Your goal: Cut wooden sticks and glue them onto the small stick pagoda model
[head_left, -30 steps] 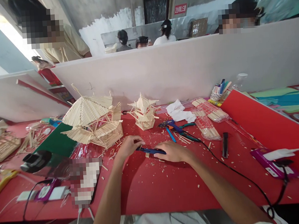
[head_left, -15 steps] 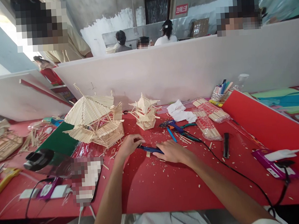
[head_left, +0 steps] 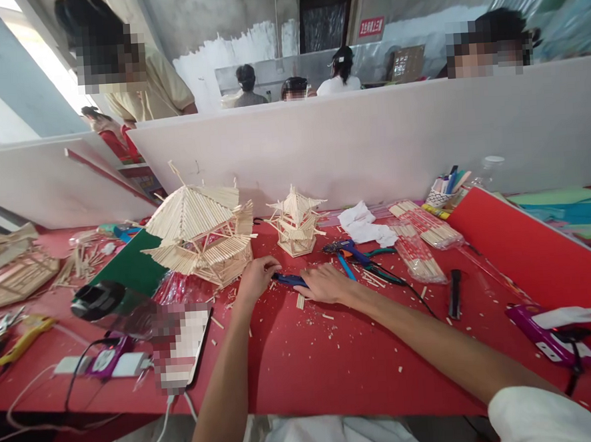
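Note:
My right hand point(head_left: 327, 284) is closed around the blue handles of a pair of pliers point(head_left: 291, 279), whose jaws point left. Close to those jaws, the fingertips of my left hand point(head_left: 259, 276) are pinched together; whatever lies between them is too small to make out. A few short stick pieces point(head_left: 300, 301) lie below the pliers. Behind my left hand stands a large pavilion model of wooden sticks point(head_left: 201, 233), and a smaller stick pavilion point(head_left: 295, 222) stands beyond the pliers.
Right of my hands lie blue wire strippers point(head_left: 350, 249), white tissue point(head_left: 363, 223), bagged sticks point(head_left: 420, 250) and a black utility knife point(head_left: 454, 294). Leftward are a phone point(head_left: 193, 344), a dark-lidded bottle point(head_left: 115, 305) and a purple power strip point(head_left: 108, 356). Stick scraps litter the red tabletop point(head_left: 335, 378).
The camera view has shifted, so most things appear slightly farther right. My hands and the pliers keep nearly the same pose, a little farther forward on the table.

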`<state>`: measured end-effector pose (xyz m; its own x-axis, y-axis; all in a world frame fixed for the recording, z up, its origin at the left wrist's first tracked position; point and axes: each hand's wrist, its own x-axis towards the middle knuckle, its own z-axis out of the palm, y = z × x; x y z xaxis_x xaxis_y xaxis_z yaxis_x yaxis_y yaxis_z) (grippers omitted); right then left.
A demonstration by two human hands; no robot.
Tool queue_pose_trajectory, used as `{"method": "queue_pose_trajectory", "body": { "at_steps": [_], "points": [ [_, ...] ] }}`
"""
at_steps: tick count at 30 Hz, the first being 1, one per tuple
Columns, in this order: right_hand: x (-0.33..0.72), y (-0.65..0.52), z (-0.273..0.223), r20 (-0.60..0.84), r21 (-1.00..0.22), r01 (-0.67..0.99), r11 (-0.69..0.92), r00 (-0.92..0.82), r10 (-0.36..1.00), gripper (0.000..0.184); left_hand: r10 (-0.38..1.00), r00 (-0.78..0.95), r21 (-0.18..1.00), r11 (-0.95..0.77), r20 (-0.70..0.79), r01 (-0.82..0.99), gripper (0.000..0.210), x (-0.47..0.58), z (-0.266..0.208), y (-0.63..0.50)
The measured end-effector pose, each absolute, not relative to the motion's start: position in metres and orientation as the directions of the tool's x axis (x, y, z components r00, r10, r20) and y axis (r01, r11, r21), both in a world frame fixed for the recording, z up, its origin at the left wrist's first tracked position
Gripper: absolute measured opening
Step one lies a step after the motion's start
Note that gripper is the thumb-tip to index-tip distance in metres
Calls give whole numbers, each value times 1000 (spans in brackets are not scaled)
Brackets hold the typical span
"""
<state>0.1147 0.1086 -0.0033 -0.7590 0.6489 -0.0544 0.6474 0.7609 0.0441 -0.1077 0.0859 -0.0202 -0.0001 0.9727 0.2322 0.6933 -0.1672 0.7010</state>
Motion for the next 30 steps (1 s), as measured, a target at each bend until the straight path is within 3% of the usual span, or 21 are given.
{"method": "queue_pose_trajectory", "body": {
  "at_steps": [16,20,25,30],
  "points": [
    [116,123,-12,-53,91,606,790,-789,612,54,975,5,796,-184,222,576,18,-109,-35,97],
    [120,125,-7,-43,107,601,792,-793,608,52,969,-70,845,-168,235,508,21,-108,-33,98],
    [139,122,4,0,119,619,777,-782,623,50,967,-166,921,-122,195,369,32,-109,-34,101],
    [184,116,10,82,50,669,741,-742,665,45,984,-143,976,-75,106,205,52,-104,-32,98]
  ]
}}
